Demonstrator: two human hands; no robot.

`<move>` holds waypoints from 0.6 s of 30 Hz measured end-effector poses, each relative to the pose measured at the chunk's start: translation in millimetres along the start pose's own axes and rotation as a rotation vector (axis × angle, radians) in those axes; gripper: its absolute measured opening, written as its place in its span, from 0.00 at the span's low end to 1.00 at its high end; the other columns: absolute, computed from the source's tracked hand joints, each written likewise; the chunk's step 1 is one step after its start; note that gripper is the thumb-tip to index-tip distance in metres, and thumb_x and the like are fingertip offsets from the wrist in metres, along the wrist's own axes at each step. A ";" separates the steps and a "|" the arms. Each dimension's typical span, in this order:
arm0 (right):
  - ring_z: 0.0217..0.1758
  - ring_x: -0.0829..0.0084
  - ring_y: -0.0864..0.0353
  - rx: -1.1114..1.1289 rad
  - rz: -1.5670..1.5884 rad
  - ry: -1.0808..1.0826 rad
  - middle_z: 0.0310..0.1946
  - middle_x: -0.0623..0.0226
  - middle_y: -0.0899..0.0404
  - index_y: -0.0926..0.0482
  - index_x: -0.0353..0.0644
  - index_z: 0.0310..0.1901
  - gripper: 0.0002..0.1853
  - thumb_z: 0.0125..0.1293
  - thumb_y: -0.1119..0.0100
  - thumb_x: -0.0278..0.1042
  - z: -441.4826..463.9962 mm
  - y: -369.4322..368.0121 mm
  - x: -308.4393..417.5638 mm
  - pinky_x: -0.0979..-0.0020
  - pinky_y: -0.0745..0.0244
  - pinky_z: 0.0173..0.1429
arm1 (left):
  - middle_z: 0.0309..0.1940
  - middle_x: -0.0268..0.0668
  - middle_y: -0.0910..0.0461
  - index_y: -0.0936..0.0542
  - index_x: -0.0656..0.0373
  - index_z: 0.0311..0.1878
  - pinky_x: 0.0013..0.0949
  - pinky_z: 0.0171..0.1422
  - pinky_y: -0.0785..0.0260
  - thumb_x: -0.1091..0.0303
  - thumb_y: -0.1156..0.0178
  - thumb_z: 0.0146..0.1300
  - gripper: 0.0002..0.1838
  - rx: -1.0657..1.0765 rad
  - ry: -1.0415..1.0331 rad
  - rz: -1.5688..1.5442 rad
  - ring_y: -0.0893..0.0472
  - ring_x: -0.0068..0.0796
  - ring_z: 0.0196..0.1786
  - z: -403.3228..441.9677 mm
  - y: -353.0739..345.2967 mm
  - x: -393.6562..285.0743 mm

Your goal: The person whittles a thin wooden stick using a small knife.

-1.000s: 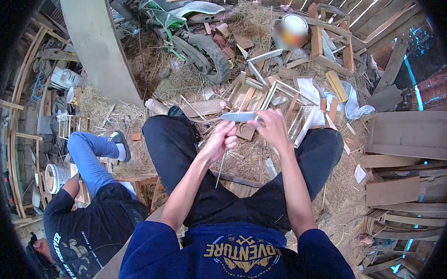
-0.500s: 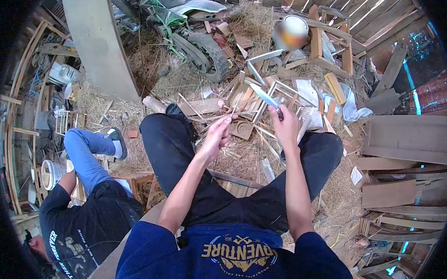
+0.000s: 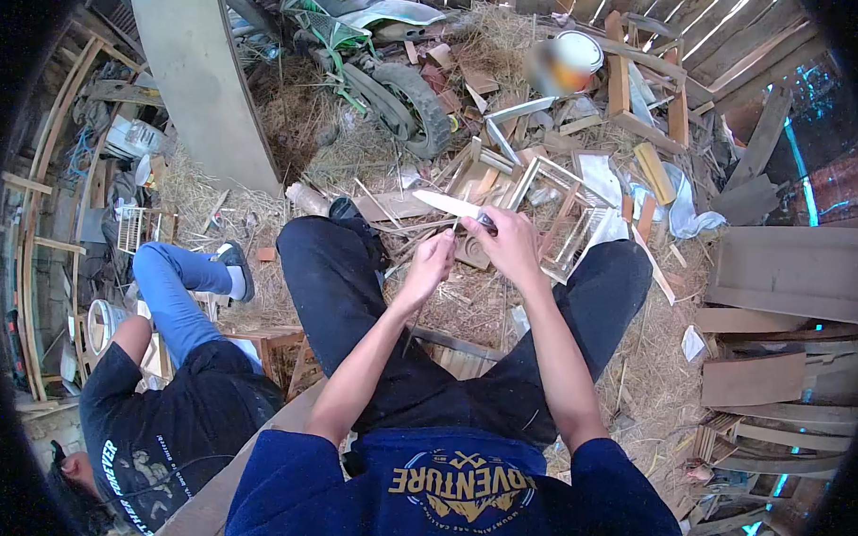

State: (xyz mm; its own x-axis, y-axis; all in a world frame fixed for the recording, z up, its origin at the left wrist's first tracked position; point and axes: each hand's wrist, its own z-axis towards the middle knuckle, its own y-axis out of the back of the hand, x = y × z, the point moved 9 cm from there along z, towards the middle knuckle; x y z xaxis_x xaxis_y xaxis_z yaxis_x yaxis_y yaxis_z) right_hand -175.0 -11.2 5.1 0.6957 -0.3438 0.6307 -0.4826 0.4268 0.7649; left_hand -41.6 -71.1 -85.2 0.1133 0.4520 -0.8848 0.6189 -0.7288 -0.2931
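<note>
Silvery knife [image 3: 447, 204], seemingly in right fingers [image 3: 503, 220]

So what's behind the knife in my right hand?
Part of a brown board shows behind the knife in your right hand; whatever the knife itself covers can't be seen.

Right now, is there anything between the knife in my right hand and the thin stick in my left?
Nothing visible stands in the way. Your right hand holds the knife close beside the fingers of your left hand, which grip the thin stick. I can't tell whether blade and stick touch.
</note>
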 end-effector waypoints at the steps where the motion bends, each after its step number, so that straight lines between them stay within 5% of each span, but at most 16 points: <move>1: 0.35 0.53 0.16 0.007 -0.020 0.007 0.28 0.55 0.17 0.16 0.42 0.39 0.23 0.67 0.39 0.58 1.0 -1.4 1.1 0.54 0.25 0.43 | 0.19 0.15 0.44 0.32 0.47 0.31 0.20 0.21 0.57 0.51 0.52 0.80 0.19 0.000 -0.001 0.000 0.47 0.08 0.18 1.2 -0.8 2.6; 4: 0.31 0.54 0.17 0.063 0.050 0.011 0.25 0.54 0.20 0.16 0.41 0.39 0.21 0.67 0.36 0.55 0.4 -9.5 -1.2 0.57 0.26 0.36 | 0.19 0.15 0.43 0.30 0.48 0.31 0.20 0.21 0.55 0.51 0.52 0.79 0.18 -0.009 -0.015 0.021 0.45 0.08 0.18 7.3 4.5 14.1; 9: 0.33 0.53 0.17 0.098 0.125 0.116 0.31 0.56 0.17 0.15 0.41 0.42 0.18 0.68 0.37 0.51 -10.4 -24.0 7.3 0.57 0.24 0.39 | 0.19 0.18 0.37 0.27 0.51 0.28 0.25 0.22 0.52 0.54 0.50 0.78 0.20 -0.075 -0.042 0.232 0.42 0.11 0.20 9.7 13.5 11.6; 13: 0.37 0.52 0.17 0.128 0.182 0.106 0.35 0.56 0.15 0.15 0.41 0.43 0.18 0.67 0.35 0.50 -11.9 -26.4 7.1 0.56 0.25 0.43 | 0.19 0.33 0.31 0.26 0.67 0.31 0.39 0.28 0.39 0.59 0.51 0.77 0.22 -0.153 -0.219 0.535 0.31 0.27 0.23 2.2 12.2 -12.5; 18: 0.42 0.54 0.16 0.141 0.075 0.082 0.36 0.56 0.15 0.15 0.41 0.45 0.19 0.66 0.35 0.51 -8.2 -28.3 -13.8 0.58 0.27 0.49 | 0.30 0.52 0.21 0.24 0.70 0.40 0.46 0.39 0.32 0.60 0.52 0.78 0.19 -0.193 -0.366 0.655 0.23 0.44 0.32 -6.8 5.0 -35.8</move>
State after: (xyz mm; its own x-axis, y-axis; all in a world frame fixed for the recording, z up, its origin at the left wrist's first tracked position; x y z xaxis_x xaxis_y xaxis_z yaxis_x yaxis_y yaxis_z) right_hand -166.6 -11.7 -26.4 0.6936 -0.2434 0.6780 -0.6002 0.3253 0.7307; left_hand -37.3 -87.4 -52.5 0.2590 -0.2635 -0.9292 0.6426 -0.6712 0.3694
